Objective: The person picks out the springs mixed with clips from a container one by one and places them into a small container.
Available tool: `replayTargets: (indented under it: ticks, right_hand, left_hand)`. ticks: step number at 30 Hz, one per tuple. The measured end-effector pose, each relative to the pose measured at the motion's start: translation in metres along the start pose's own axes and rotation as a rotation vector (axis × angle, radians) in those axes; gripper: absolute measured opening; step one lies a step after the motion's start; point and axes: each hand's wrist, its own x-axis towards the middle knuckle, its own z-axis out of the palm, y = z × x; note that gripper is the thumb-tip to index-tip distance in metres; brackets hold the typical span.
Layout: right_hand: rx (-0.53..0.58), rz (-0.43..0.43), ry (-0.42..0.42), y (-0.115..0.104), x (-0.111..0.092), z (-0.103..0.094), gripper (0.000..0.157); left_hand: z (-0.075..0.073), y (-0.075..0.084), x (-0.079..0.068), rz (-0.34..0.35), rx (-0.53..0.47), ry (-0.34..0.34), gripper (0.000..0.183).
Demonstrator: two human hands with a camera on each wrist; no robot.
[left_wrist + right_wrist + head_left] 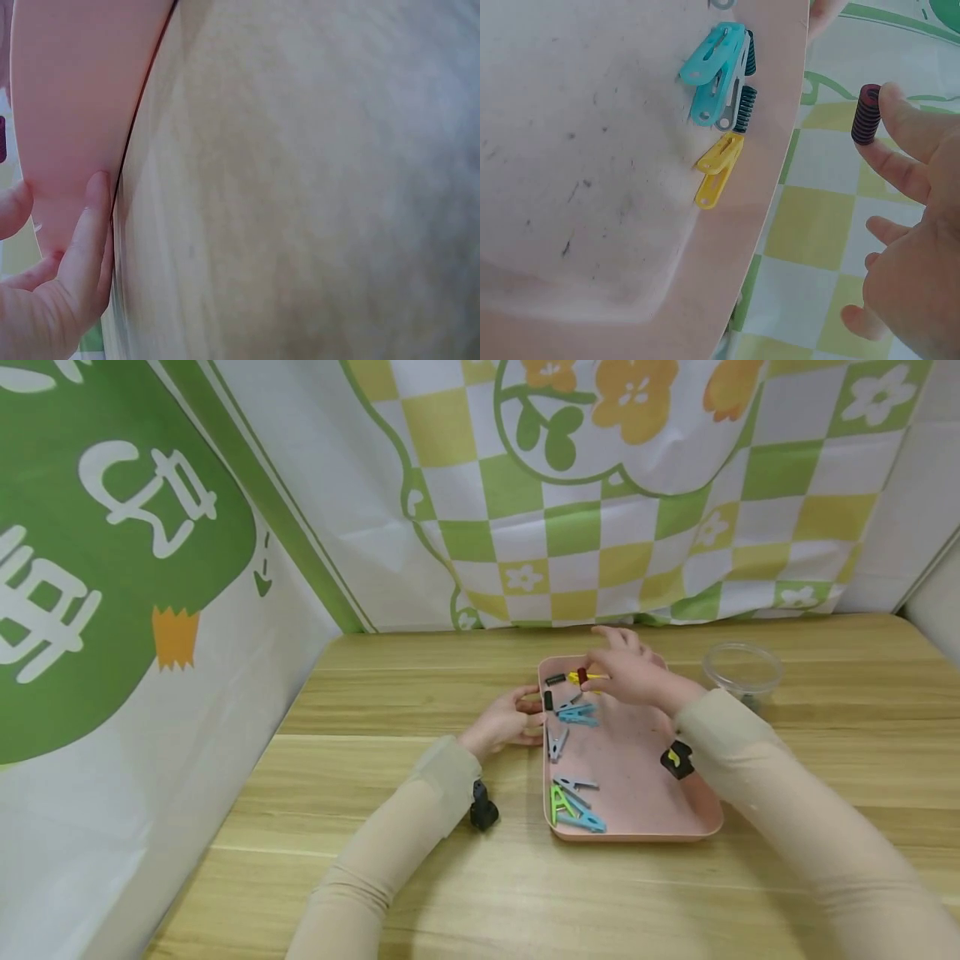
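Between thumb and index finger, my right hand [626,675] pinches a dark red coil spring [866,114], held above the far end of a pink tray [633,837]. My left hand [506,722] rests its fingers against the outside of the tray's left wall, as the left wrist view also shows. Under the right hand lies a yellow clothespin [720,169]. Along the tray's left side are two dark springs [745,109], blue clothespins [577,714] and a grey clothespin [557,745]. Near the front left corner, a green clothespin [559,802] lies among blue and grey ones.
A clear round container [742,668] stands right of the tray, with something dark at its base. The wooden table [360,702] ends at a patterned cloth [600,543] behind. Wrist cameras [483,807] are strapped to both forearms.
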Motion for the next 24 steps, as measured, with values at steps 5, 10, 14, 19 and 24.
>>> replayTargets:
  ticks: [5, 10, 14, 19, 24]
  right_hand:
    - [-0.024, -0.029, 0.021, 0.000, -0.008, -0.001, 0.025]
    - [-0.035, -0.034, 0.047, -0.001, -0.015, -0.002, 0.022]
    - [-0.035, -0.030, 0.035, -0.001, -0.020, -0.004, 0.022]
    - [-0.033, -0.027, 0.043, -0.001, -0.025, -0.008, 0.020]
    - [-0.040, -0.040, 0.053, 0.000, -0.029, -0.010, 0.018]
  left_hand:
    - [0.000, 0.000, 0.000, -0.001, 0.005, 0.003, 0.059]
    - [-0.001, 0.000, 0.000, 0.004, 0.013, 0.004, 0.059]
    - [-0.001, -0.001, 0.000, 0.006, 0.017, 0.006, 0.059]
    - [-0.001, 0.000, 0.000, 0.005, 0.017, 0.010, 0.060]
    - [0.000, 0.000, 0.000, 0.006, 0.019, 0.010, 0.060]
